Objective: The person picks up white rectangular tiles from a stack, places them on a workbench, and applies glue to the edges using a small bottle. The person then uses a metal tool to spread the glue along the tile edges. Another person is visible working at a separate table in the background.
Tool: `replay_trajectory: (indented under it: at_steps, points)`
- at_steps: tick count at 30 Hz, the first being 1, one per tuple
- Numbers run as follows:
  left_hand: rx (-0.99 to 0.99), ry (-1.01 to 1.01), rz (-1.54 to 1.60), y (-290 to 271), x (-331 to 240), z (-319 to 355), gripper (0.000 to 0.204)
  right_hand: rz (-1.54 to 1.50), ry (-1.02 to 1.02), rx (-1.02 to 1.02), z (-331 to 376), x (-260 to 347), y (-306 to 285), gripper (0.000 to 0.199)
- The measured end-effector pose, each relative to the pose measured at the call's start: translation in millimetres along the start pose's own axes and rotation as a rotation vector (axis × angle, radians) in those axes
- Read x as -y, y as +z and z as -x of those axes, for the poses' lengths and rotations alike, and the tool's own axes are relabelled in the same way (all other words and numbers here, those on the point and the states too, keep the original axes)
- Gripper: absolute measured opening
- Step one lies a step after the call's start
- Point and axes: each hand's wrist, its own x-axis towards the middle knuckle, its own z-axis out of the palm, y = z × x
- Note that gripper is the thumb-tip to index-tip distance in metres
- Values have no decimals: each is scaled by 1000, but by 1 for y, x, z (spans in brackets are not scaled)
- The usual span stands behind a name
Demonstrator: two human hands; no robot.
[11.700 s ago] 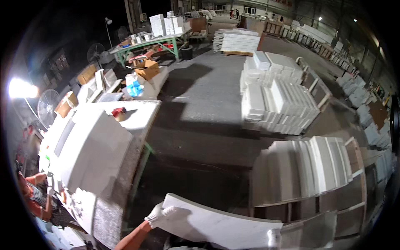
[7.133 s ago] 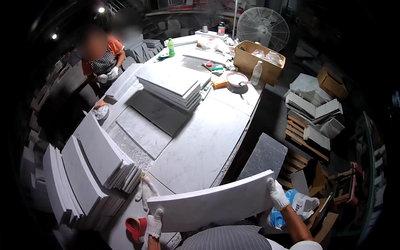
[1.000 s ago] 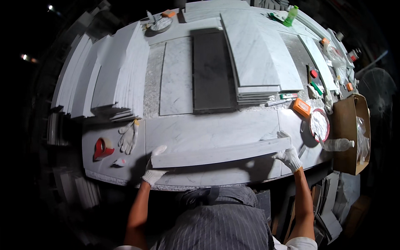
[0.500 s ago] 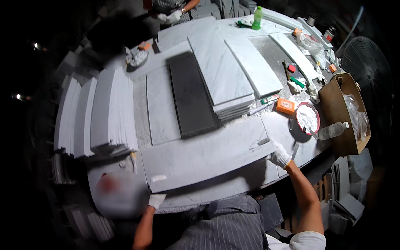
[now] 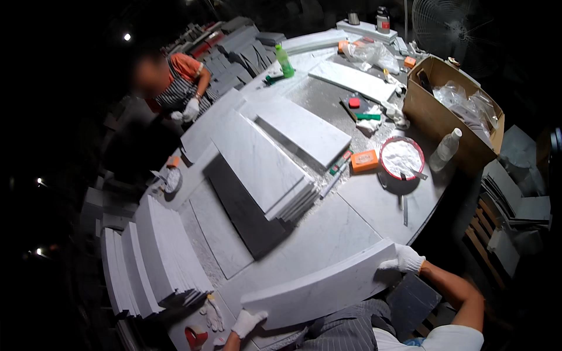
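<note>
Stone workshop, evidently: pale cut slabs [image 5: 165,251] stood in rows on a broad, dusty table [image 5: 389,205]; bowl [image 5: 382,161] of white powder [image 5: 401,157], caged fan [image 5: 452,26]; co-worker [image 5: 190,69] wore apron [image 5: 174,95] and white gloves [image 5: 191,109]

— Where do we look from?
— Head fisheye, above the left hand [image 5: 249,323] and right hand [image 5: 404,259], close.
— Facing?
— Down; we take in the table [image 5: 369,205] beyond both hands, edges bending toward our rim.

Left grip [image 5: 248,323], right grip [image 5: 405,259] (both gloved) clasp, well apart.
</note>
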Motion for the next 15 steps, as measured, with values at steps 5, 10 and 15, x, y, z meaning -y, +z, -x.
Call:
replay_trajectory:
  at_steps: [5,10,15]
  points:
    - [123,139,150,42,-50,-76,54,-488,470,-315,68,-32,29,41]
    - [216,256,-65,67,-119,-160,72,-836,564,-639,96,-95,69,44]
    - [163,115,-462,84,-155,-216,83,-985,594,-792,95,-120,88,49]
